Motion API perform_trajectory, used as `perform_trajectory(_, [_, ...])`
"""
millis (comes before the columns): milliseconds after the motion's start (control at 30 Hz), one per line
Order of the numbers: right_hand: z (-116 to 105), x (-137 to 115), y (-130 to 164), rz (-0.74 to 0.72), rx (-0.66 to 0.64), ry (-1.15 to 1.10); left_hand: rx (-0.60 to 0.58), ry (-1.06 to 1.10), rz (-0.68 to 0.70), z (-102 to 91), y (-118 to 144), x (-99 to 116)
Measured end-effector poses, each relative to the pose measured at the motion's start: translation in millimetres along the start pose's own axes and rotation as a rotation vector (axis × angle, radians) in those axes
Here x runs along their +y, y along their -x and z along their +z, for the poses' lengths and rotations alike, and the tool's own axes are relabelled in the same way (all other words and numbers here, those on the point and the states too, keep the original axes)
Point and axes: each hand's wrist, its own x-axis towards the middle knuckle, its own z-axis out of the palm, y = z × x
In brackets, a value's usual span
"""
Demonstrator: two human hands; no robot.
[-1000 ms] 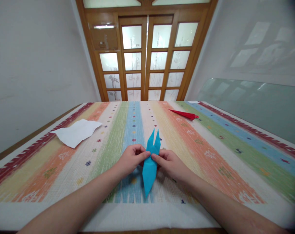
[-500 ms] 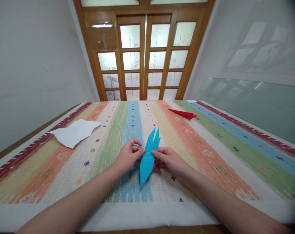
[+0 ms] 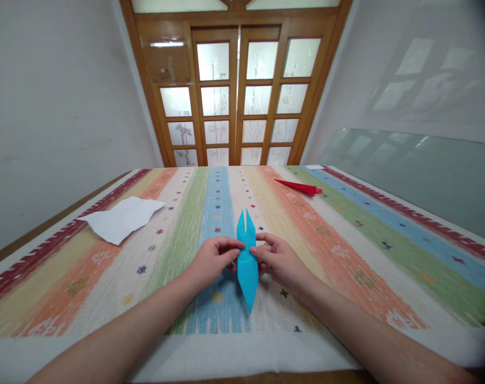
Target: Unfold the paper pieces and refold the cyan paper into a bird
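Note:
A folded piece of bright blue origami paper [image 3: 248,274] is held upright between my hands, just above the tablecloth. Two narrow points with a slit between them form its far end, and the near end tapers to one point. My left hand [image 3: 218,256] pinches its left edge at the middle, thumb and forefinger together. On the opposite edge, my right hand [image 3: 280,258] grips it with the thumb on the near face and fingers behind. The fingertips behind the paper are partly hidden.
A creased white sheet of paper [image 3: 124,217] lies to the left on the striped tablecloth [image 3: 186,229]. Farther back on the right is a folded red paper piece [image 3: 300,187]. A glass panel [image 3: 418,176] leans by the right wall; wooden doors [image 3: 238,96] stand beyond the table.
The blue paper has turned from a slant to nearly straight, its forked end swinging left and its near tip right. My left fingers have shifted slightly along its edge.

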Motion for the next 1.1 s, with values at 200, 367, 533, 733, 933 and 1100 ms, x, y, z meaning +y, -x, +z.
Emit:
perform_trajectory(200, [-0.8, -3.0, 1.1, -0.136, -0.033, 0.113, 0.010, 0.085, -0.023, -3.6, -1.3, -2.1])
perform_trajectory(367, [-0.6, -4.3, 0.8, -0.130, -0.002, 0.160, -0.018, 0.143, -0.021, -4.8, -1.0, -1.5])
perform_trajectory(533, [-4.6, -1.7, -0.2, -0.091, -0.032, 0.109, -0.018, 0.160, -0.039, -7.0, -2.2, -1.1])
perform_trajectory(733, [-8.0, -1.0, -0.5, -0.089, -0.081, 0.083, -0.031, 0.218, -0.040, -11.2, -3.0, -3.0])
perform_trajectory(933, [-6.3, -9.1, 3.9, -0.087, -0.122, 0.071, -0.034, 0.161, -0.018, -11.3, -3.7, -3.3])
perform_trajectory(1100, [-7.8, -7.0, 2.7, -0.107, -0.167, 0.102, -0.006, 0.069, 0.024, -9.6, -5.0, -0.4])
